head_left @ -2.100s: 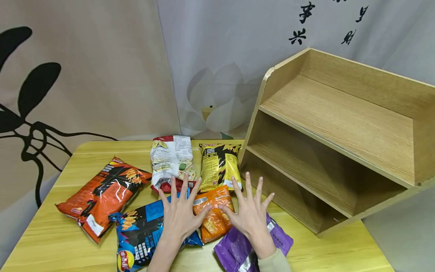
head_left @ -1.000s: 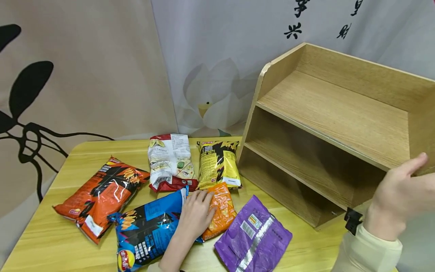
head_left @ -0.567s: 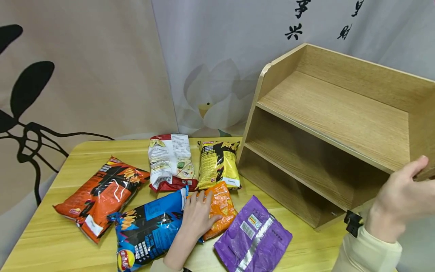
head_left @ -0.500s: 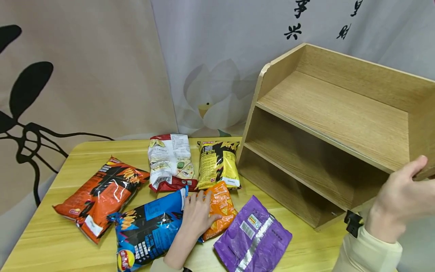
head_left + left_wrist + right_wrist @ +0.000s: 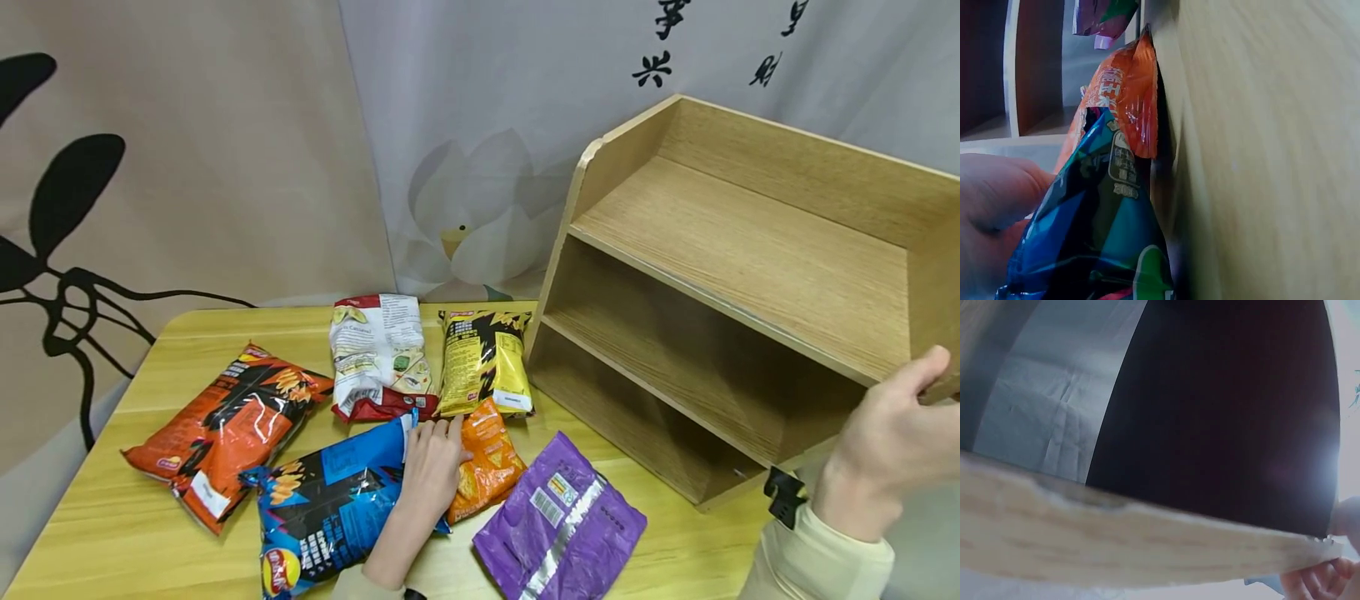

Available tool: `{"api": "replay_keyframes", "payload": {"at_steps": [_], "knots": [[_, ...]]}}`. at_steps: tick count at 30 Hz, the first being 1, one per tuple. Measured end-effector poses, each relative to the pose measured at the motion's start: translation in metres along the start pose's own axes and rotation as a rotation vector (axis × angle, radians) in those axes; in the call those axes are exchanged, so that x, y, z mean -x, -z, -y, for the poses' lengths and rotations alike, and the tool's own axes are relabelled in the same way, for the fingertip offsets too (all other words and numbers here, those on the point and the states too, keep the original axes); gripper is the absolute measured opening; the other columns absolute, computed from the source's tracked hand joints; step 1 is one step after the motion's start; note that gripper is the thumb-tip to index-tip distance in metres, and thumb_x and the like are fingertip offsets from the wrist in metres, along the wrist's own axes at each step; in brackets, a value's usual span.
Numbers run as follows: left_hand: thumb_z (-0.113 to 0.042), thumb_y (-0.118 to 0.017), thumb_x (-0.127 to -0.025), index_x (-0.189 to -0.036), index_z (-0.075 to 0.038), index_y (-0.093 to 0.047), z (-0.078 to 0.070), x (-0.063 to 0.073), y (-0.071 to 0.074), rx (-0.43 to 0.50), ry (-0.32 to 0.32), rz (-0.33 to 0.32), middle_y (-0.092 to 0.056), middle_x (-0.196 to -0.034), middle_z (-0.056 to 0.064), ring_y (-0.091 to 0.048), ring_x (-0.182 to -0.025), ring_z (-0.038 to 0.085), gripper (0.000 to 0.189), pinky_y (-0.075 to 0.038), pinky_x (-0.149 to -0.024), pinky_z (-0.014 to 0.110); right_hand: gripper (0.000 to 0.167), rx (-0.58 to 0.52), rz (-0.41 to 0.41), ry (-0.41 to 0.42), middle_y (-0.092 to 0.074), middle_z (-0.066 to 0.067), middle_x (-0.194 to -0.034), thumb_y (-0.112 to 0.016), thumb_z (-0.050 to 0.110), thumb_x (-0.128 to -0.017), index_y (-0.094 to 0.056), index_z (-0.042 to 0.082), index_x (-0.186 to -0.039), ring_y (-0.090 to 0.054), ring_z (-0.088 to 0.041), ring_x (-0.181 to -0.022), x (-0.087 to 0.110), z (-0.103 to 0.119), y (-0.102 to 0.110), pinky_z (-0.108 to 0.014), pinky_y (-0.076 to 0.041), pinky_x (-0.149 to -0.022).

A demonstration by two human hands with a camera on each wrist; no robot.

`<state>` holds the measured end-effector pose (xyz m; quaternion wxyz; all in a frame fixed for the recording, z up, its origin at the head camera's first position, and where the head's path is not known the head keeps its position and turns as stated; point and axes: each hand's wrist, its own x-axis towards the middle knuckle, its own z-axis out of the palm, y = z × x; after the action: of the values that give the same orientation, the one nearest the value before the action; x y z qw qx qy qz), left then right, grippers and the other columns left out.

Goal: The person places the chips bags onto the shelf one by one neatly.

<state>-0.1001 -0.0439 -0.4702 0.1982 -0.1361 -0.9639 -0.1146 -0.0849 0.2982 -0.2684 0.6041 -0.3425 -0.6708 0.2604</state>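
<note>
My left hand (image 5: 423,479) reaches between a blue chip bag (image 5: 322,508) and a small orange snack bag (image 5: 491,467). Its thumb and fingers pinch the left edge of the orange bag; the fingertips are partly hidden. In the left wrist view, the thumb (image 5: 1007,187) points past the blue bag (image 5: 1097,219) toward the orange one (image 5: 1132,94). Over at the right, my right hand (image 5: 885,450) grips the side board of a wooden shelf (image 5: 750,258). Its fingers (image 5: 1319,581) wrap around the board's edge in the right wrist view.
A purple bag (image 5: 562,517) lies before the shelf. Red-black (image 5: 232,433), white-red (image 5: 382,358) and yellow-black (image 5: 483,362) chip bags lie at the left and back of the wooden table (image 5: 97,533). A printed curtain (image 5: 262,150) hangs behind.
From spread above the bags, the right hand went to the shelf's right side and the left down to the orange bag. Lately the left thumb has drawn in and the orange bag has shifted slightly.
</note>
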Motion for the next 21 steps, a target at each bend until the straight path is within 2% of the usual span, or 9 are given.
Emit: {"api": "replay_keyframes", "payload": {"at_steps": [5, 11, 15, 18, 21], "knots": [[-0.025, -0.077, -0.073, -0.104, -0.002, -0.067, 0.0, -0.002, 0.005, 0.004, -0.007, -0.108, -0.068, -0.085, 0.011, -0.058, -0.08, 0.026, 0.04, -0.045, -0.077, 0.04, 0.04, -0.002, 0.009, -0.003, -0.058, 0.002, -0.131, -0.053, 0.032, -0.093, -0.055, 0.012, -0.128, -0.051, -0.007, -0.122, 0.0, 0.0, 0.001, -0.016, -0.034, -0.106], [-0.022, -0.08, -0.07, -0.102, -0.005, -0.069, 0.0, -0.007, 0.014, 0.033, -0.02, -0.23, -0.069, -0.086, 0.008, -0.057, -0.082, 0.024, 0.038, -0.043, -0.08, 0.038, 0.04, 0.009, 0.02, 0.001, -0.057, 0.002, -0.133, -0.052, 0.031, -0.094, -0.054, 0.012, -0.129, -0.049, -0.006, -0.124, 0.0, -0.001, 0.002, -0.015, -0.032, -0.107], [-0.004, -0.075, -0.075, -0.097, -0.005, -0.071, -0.002, -0.009, 0.018, 0.084, -0.053, -0.32, -0.065, -0.081, 0.006, -0.056, -0.08, 0.024, 0.023, -0.045, -0.082, 0.039, 0.039, 0.014, 0.012, 0.022, -0.056, 0.003, -0.134, -0.051, 0.029, -0.094, -0.054, 0.012, -0.128, -0.049, -0.005, -0.125, 0.0, 0.001, 0.002, -0.014, -0.031, -0.107], [0.007, -0.069, -0.074, -0.094, -0.005, -0.073, -0.003, -0.009, 0.019, 0.09, -0.076, -0.343, -0.061, -0.077, 0.006, -0.055, -0.077, 0.023, 0.024, -0.047, -0.08, 0.04, 0.039, 0.017, -0.001, 0.037, -0.056, 0.003, -0.134, -0.05, 0.028, -0.094, -0.054, 0.011, -0.128, -0.048, -0.004, -0.125, 0.0, 0.002, 0.001, -0.014, -0.03, -0.108], [0.006, -0.074, -0.069, -0.093, -0.005, -0.073, -0.004, -0.006, 0.019, 0.072, -0.081, -0.315, -0.06, -0.077, 0.006, -0.053, -0.076, 0.023, 0.027, -0.047, -0.075, 0.037, 0.038, 0.018, -0.01, 0.035, -0.056, 0.003, -0.134, -0.05, 0.028, -0.093, -0.054, 0.011, -0.128, -0.048, -0.005, -0.124, 0.001, 0.002, 0.0, -0.015, -0.03, -0.108]]}}
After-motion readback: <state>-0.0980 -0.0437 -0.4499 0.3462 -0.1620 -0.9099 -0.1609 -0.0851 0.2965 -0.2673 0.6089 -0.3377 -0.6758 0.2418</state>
